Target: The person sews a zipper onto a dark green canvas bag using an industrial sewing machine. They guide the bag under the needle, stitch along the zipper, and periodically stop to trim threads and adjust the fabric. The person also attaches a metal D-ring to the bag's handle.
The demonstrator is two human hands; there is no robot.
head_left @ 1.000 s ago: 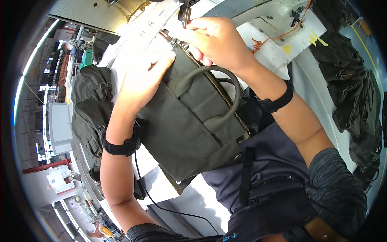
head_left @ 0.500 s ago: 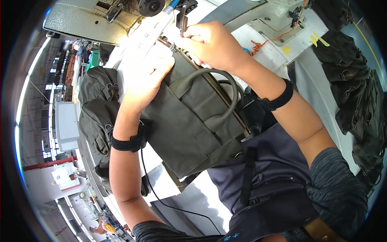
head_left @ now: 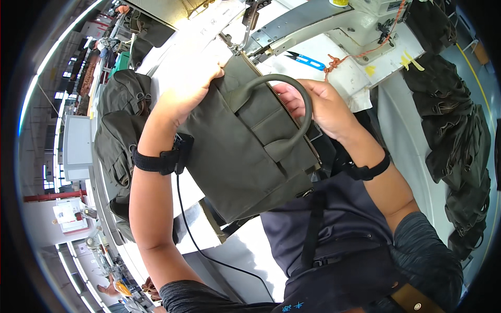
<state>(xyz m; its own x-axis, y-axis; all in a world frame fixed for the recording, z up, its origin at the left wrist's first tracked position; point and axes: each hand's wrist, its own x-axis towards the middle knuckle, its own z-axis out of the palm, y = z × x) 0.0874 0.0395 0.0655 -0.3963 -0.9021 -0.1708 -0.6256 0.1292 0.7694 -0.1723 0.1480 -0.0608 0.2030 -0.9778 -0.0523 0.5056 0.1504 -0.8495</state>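
Observation:
A dark olive fabric handbag [head_left: 224,156] lies tilted on the white table, with a rolled handle [head_left: 305,112] arching over its front. A brass-toothed zipper [head_left: 284,107] runs along its right edge, and the upper end sits by the metal foot of a sewing machine [head_left: 229,44]. My left hand [head_left: 190,91], bleached by bright light, grips the bag's upper left edge. My right hand [head_left: 329,109] is behind the handle, its curled fingers at the zipper edge. What lies under its fingertips is partly hidden.
Blue thread snips [head_left: 308,61] lie beside the machine, near an orange cord [head_left: 334,62]. More olive bags [head_left: 122,99] stand at the left. A pile of dark olive bags [head_left: 449,125] hangs at the right. A black cable [head_left: 193,235] trails from my left wrist strap.
My right hand has come down from the machine's foot to the zipper edge behind the handle. My left hand keeps its hold on the bag. The snips now show fully.

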